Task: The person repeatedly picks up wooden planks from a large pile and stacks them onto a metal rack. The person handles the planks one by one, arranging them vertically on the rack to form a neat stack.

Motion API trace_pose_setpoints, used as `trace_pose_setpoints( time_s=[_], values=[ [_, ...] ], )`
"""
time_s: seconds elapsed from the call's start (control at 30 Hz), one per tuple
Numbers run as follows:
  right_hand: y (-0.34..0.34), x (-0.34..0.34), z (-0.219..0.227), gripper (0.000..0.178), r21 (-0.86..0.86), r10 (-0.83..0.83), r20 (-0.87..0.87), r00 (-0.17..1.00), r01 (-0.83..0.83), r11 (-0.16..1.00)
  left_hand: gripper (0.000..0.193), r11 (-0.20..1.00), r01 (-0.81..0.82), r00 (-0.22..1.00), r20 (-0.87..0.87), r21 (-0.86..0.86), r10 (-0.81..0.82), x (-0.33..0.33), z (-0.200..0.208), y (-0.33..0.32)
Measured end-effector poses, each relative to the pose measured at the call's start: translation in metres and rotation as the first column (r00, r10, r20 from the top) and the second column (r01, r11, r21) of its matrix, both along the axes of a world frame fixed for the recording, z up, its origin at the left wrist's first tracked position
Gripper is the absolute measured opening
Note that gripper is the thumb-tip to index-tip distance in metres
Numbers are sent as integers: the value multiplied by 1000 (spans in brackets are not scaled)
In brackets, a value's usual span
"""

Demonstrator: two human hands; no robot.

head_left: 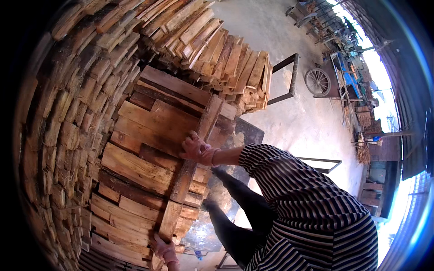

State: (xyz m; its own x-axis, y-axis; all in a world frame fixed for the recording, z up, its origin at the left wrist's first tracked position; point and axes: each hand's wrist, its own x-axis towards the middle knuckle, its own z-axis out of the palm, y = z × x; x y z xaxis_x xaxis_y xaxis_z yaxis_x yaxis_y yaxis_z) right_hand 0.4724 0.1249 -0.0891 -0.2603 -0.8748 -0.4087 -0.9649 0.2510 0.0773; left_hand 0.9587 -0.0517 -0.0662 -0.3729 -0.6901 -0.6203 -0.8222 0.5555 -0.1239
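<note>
Both my hands appear to wear pink gloves with ribbed cuffs. My right hand (198, 149) is closed over a long brown wooden plank (188, 176), fingers bent over its far edge. This plank lies crosswise on a stack of flat boards (135, 165). Below it in the picture, a shorter, lighter plank (171, 220) continues the same line. At that plank's near end my left hand (164, 249) is closed around the wood, its fingers partly hidden. Several board ends stick out beneath the two planks on my side.
A tall wall of stacked wood pieces (68, 135) rises behind the boards. Another pile of slats (235, 67) stands beyond, near a dark metal frame (294, 79). Farther off are a spoked wheel (318, 82) and a blue sheet (350, 81). Concrete floor (312, 122) lies to the right.
</note>
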Motion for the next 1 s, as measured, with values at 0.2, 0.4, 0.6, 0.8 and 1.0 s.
trace_pose_setpoints(
  time_s=[0.2, 0.4, 0.6, 0.8, 1.0],
  values=[
    [14, 7, -56, 23, -105, 79, -185, 979, -100, 989, 127, 998, 62, 968, 242, 25, -66, -83, 54, 12],
    [0, 31, -71, 28, 697, 707, -663, -246, 139, 703, 77, 853, 3, 389, -786, 523, 480, -318, 101, 96],
    [87, -22, 24, 41, 607, 395, 765, -509, 775, -177, 45, 824, 294, 416, -841, 484, 346, -598, 60, 195],
    [260, -217, -39, 64, 171, -414, 776, -476, 791, -588, 55, 429, 2, 762, -279, 903, 584, -787, -55, 275],
    [293, -323, -146, 59, 382, -245, 656, -713, 594, -707, 47, 129, -591, 585, 313, 796, 749, -861, -117, 341]
  ],
)
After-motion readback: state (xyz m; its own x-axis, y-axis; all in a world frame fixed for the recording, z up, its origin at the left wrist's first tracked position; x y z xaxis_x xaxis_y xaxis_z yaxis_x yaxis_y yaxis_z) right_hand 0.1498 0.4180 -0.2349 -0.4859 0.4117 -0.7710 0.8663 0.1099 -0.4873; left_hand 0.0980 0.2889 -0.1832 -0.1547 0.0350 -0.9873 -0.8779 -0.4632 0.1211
